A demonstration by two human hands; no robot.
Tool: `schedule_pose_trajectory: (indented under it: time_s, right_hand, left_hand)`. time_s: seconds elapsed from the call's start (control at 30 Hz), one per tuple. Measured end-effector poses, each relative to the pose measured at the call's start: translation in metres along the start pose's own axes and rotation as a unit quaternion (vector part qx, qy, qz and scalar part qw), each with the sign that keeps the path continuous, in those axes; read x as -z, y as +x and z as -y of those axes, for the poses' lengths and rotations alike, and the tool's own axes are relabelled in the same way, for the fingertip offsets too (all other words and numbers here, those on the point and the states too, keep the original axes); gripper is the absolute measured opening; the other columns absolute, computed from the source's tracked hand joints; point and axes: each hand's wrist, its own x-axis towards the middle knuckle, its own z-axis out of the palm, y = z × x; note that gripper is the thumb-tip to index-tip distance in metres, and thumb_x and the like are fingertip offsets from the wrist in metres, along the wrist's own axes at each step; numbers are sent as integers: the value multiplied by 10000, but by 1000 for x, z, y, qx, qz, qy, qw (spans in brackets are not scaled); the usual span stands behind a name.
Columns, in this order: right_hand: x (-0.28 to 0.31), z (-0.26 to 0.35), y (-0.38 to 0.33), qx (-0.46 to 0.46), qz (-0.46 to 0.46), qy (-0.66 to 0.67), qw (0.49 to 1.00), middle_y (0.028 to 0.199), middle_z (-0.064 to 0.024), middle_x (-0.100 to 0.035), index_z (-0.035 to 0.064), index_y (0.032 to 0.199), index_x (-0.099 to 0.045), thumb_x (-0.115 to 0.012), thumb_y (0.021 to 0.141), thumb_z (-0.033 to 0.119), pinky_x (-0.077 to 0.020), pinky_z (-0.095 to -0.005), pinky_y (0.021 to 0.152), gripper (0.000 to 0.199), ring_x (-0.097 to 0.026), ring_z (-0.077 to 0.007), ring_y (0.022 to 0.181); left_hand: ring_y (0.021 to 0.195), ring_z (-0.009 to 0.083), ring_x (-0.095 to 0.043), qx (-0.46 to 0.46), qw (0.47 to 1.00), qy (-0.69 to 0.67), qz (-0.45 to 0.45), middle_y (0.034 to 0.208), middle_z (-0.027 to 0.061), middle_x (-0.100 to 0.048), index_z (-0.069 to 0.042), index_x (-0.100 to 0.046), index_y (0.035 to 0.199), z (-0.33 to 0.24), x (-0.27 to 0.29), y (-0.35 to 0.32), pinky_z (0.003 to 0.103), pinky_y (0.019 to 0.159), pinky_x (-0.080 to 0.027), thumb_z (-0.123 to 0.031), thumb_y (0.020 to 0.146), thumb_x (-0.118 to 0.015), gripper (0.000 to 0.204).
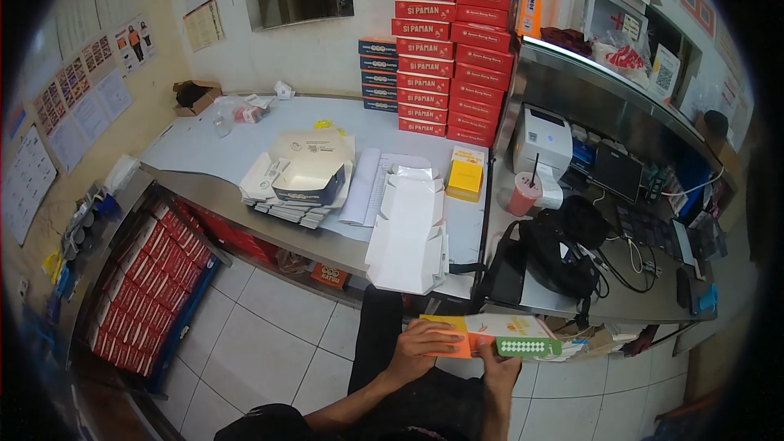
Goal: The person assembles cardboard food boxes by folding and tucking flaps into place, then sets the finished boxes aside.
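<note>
Low shelf rack at far left packed with red boxes (151, 294). On the counter: open white box with a navy front (310, 189), sitting on flat blanks; then long white carton blanks (406, 233), unfolded, at the near edge. Left hand (414, 351): fingers curled, nearly closed over the orange end of the printed carton (513, 327), which is held over the lap just off the counter edge. Behind, yellow box (465, 175) stands on the counter. Right hand (500, 369): thumb pressed to carton, other fingers mostly hidden, spread unclear. Further right, pink drink (524, 196), black bag (559, 253).
</note>
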Motion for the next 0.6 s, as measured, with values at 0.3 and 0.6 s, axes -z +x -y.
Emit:
schedule_pose_trajectory:
  time_s: [0.3, 0.6]
  right_hand:
    - [13, -50, -39, 190, 110, -526, 822, 1075, -169, -674, 68, 1118, -665, -538, 976, 181, -455, -463, 934, 221, -626, -353, 1053]
    - [38, -46, -38, 166, 136, -484, 848, 1002, -181, -675, 23, 1048, -652, -589, 926, 122, -486, -472, 835, 169, -642, -366, 936]
  left_hand:
    - [1034, 252, -693, 173, 982, 12, -77, 1051, 119, -738, -25, -733, 983, -17, -24, -1, 363, 875, -534, -21, 787, -780, 202]
    - [948, 200, -658, 241, 965, -82, -62, 1046, 108, -644, 7, -676, 1022, -17, -31, -1, 327, 827, -515, -11, 882, -692, 142]
